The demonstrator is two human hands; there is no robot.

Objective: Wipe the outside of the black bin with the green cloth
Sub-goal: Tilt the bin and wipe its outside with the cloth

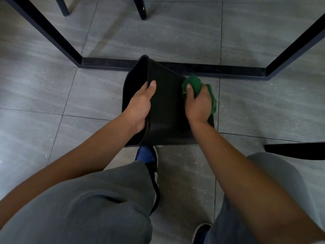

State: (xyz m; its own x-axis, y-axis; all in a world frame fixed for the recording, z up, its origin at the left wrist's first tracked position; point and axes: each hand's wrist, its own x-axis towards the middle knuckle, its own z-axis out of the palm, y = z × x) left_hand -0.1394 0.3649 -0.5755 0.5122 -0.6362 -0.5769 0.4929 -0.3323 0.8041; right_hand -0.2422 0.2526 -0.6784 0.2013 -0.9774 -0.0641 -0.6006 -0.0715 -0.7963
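Observation:
The black bin (167,106) is tipped on its side above the grey tiled floor, its open mouth facing left and its outer wall facing up. My left hand (140,106) grips the rim, thumb on the outer wall and fingers hidden inside the bin. My right hand (198,103) clutches the bunched green cloth (193,83) and holds it against the bin's far right side. Part of the cloth hangs out past my knuckles at the right.
A black metal table frame (109,65) runs along the floor just behind the bin, with legs slanting up at both sides. Chair legs (142,9) stand farther back. A black bar (295,150) juts in at the right. My shoes and grey trousers fill the foreground.

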